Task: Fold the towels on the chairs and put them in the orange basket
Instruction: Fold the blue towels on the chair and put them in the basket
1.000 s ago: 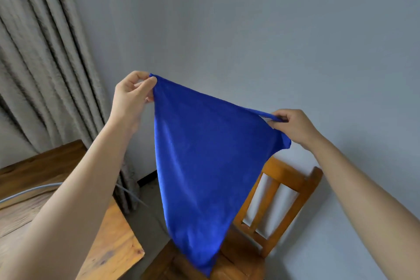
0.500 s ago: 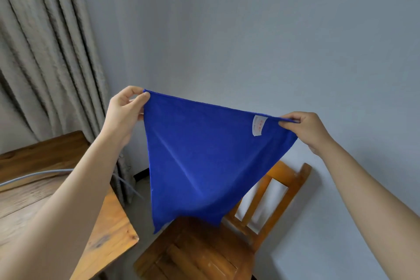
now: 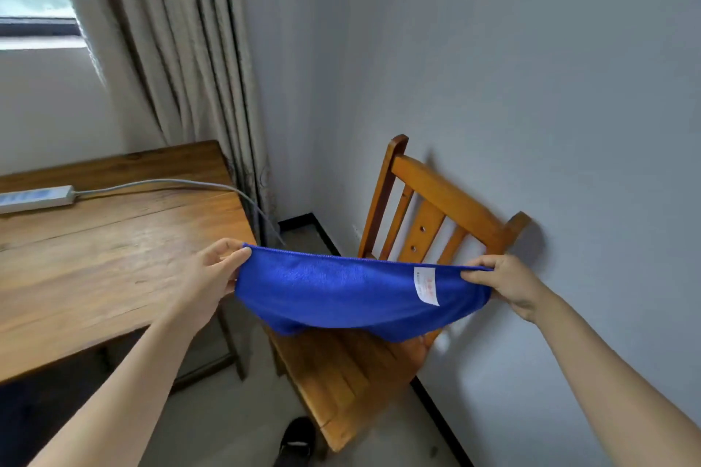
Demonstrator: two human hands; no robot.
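A blue towel [image 3: 341, 296] with a white label near its right end hangs stretched between my two hands above the seat of a wooden chair [image 3: 352, 375]. My left hand [image 3: 216, 277] pinches the towel's left top corner. At the right top corner my right hand [image 3: 504, 282] pinches the towel's edge. The towel sags in the middle and its lower edge lies close over the chair seat. No orange basket is in view.
A wooden table [image 3: 106, 258] stands to the left with a white power strip [image 3: 36, 197] and its grey cable on it. Grey curtains [image 3: 182, 61] hang behind. The chair stands against the grey wall [image 3: 531, 87]. A dark shoe [image 3: 297, 440] shows on the floor.
Both hands have come down with the towel, from chest height to just above the chair seat. The towel now hangs shorter and sags between them. The view has tilted down.
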